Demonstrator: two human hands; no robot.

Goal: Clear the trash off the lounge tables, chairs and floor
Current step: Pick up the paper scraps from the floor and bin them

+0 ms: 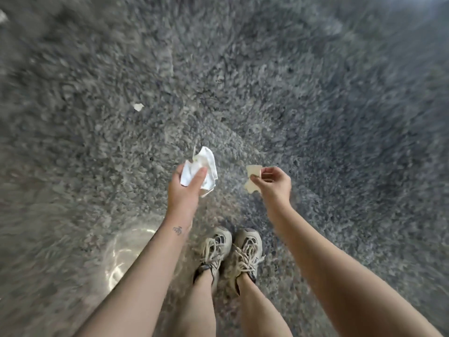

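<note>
The view is directed straight down onto a shaggy grey carpet (pixel 315 105), on which the person stands in a pair of beige laced shoes (pixel 246 251) set side by side and touching.

1. Left hand. The left hand (pixel 185 188) is held out over the carpet, ahead of the shoes. A crumpled white napkin (pixel 206 161) is gripped in it: the thumb is pressed across the front of the wad and the fingers are curled behind it. The napkin is clear of the carpet, and its loose folds stick out above and to the right of the hand. A small dark mark is seen on the left wrist (pixel 178 230).

2. Right hand. The right hand (pixel 274 184) is held at about the same height, near the left hand but apart from it. A cream paper scrap (pixel 252 177) with a torn edge is pinched between the thumb and forefinger. The other fingers are loosely curled and hold nothing. The scrap hangs to the left of the hand, between the two hands and clear of the carpet.

3. Trash on the floor. A small pale fragment (pixel 138 107) lies on the carpet, well ahead and to the left of the left hand. A white object (pixel 3 17) is cut off by the upper left edge; its kind cannot be told.

4. Other items. A shiny see-through shape (pixel 124 254) is seen on or over the carpet, beside the left forearm. It is blurred and cannot be identified.
</note>
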